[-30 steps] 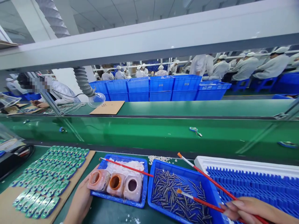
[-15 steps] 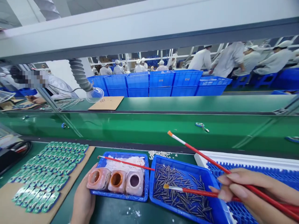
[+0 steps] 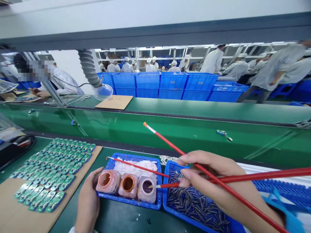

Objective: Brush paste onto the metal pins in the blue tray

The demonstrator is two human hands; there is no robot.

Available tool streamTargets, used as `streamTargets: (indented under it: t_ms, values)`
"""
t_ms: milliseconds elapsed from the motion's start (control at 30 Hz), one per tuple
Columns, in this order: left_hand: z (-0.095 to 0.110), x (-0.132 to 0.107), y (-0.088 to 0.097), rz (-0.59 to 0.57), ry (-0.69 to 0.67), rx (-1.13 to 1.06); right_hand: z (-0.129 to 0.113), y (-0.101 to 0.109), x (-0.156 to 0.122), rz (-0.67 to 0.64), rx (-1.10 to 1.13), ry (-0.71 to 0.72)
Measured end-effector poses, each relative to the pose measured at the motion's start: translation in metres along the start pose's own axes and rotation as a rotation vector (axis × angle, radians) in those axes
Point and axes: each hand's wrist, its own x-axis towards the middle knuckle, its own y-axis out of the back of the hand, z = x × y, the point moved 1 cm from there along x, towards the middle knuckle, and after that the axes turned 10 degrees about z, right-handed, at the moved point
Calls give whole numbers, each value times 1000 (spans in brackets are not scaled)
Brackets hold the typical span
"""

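Observation:
My right hand [image 3: 206, 178] pinches two red-handled paintbrushes. The lower paintbrush [image 3: 167, 185] has its bristle tip at the mouth of the right-hand jar [image 3: 147, 195], which holds dark liquid. The upper paintbrush [image 3: 167, 142] points up and left, its orange tip in the air. My left hand [image 3: 88, 197] is closed around the left end of a blue tray [image 3: 126, 202], beside the pinkish jar [image 3: 108, 182]; some fingertips are hidden. A middle jar [image 3: 127, 185] shows orange-brown inside. Behind the jars lies crumpled white tissue [image 3: 138, 166], with a thin red hooked stick [image 3: 138, 167] across it.
Right of the tray, a blue bin [image 3: 184, 207] holds many metal screw-like pieces. Rows of green circuit boards [image 3: 51, 174] lie on cardboard [image 3: 14, 210] at left. Across the green conveyor [image 3: 116, 126] lies a small part [image 3: 224, 135]. Stacked blue crates [image 3: 172, 81] and several people are beyond.
My right hand has moved left with both paintbrushes. The lower brush tip has gone from over the screw bin to the right-hand jar's mouth. My left hand stays at the tray.

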Motion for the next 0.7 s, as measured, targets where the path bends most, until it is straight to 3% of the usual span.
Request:
streamTargets:
  t_ms: [233, 400, 533, 700]
  values:
    - [3, 1, 3, 18, 8, -76, 2, -36, 10, -199, 0, 177]
    - [1, 2, 5, 19, -2, -65, 9, -53, 11, -365, 106, 78]
    - [1, 3, 6, 19, -19, -69, 17, -62, 9, -406, 114, 41]
    - [1, 6, 8, 35, -39, -83, 13, -58, 7, -375, 22, 136]
